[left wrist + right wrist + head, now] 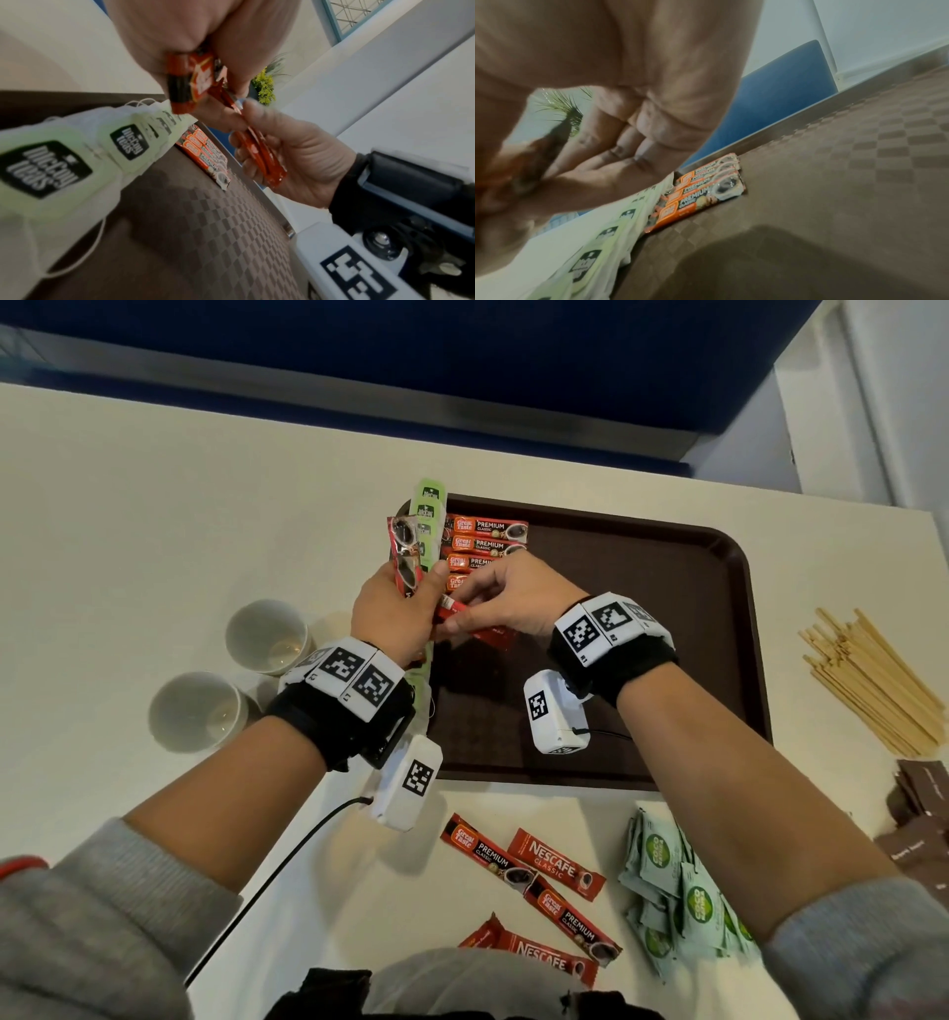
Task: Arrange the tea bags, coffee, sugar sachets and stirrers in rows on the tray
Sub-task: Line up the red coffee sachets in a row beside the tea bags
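1. Two paper cups (231,675) stand left of the tray (667,618).
2. Left hand (393,613) grips a bunch of coffee sticks (404,554) above the tea bags (429,516).
3. Right hand (506,598) pinches one red stick (452,608).
4. Stirrers (873,680) lie right of the tray.

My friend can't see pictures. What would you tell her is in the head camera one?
Two hands meet over a brown tray: the left hand holds a bunch of coffee sticks while the right hand pinches one red stick. Tea bags and orange coffee sticks already sit in rows on the tray.
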The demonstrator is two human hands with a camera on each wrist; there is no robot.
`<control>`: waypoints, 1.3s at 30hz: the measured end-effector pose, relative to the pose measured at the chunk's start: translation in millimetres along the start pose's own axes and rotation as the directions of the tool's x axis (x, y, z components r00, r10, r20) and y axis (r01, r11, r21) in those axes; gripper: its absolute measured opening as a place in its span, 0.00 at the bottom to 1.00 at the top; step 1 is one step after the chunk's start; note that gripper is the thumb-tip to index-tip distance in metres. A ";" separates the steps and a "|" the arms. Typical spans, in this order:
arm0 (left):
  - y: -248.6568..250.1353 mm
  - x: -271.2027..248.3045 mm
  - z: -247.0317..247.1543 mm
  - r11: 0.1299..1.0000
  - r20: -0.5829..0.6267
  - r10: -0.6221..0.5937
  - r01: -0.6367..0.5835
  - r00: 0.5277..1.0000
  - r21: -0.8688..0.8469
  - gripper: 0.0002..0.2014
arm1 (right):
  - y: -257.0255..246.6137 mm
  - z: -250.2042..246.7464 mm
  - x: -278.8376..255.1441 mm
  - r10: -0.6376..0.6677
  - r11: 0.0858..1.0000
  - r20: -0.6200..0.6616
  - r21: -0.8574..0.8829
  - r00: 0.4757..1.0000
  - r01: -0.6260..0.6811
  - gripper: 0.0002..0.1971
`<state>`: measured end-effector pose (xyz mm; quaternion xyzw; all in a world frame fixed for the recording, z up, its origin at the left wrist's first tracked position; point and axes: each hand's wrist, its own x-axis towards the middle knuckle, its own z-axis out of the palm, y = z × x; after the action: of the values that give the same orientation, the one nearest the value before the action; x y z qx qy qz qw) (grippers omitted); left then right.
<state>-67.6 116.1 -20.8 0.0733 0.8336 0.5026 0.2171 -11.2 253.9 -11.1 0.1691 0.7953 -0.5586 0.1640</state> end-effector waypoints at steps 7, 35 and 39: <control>-0.8 -0.3 1.6 0.981 0.045 -0.097 0.103 0.994 -0.166 0.14 | 0.3 -4.1 -3.0 -0.034 0.999 -0.135 -0.027 0.990 0.031 0.10; -11.6 4.3 -3.5 0.999 0.029 -0.014 0.015 0.999 -0.040 0.07 | 14.4 -12.9 5.6 0.041 0.880 -0.160 -0.461 0.986 -0.112 0.15; -11.3 3.7 -3.6 1.000 0.033 -0.012 0.013 0.999 -0.028 0.08 | 22.4 -7.8 9.5 0.061 0.850 -0.215 -0.500 0.975 -0.163 0.16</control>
<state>-71.4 109.1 -30.3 0.0732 0.8233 0.5116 0.2348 -10.2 269.2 -31.5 0.2182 0.9162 -0.2964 0.1586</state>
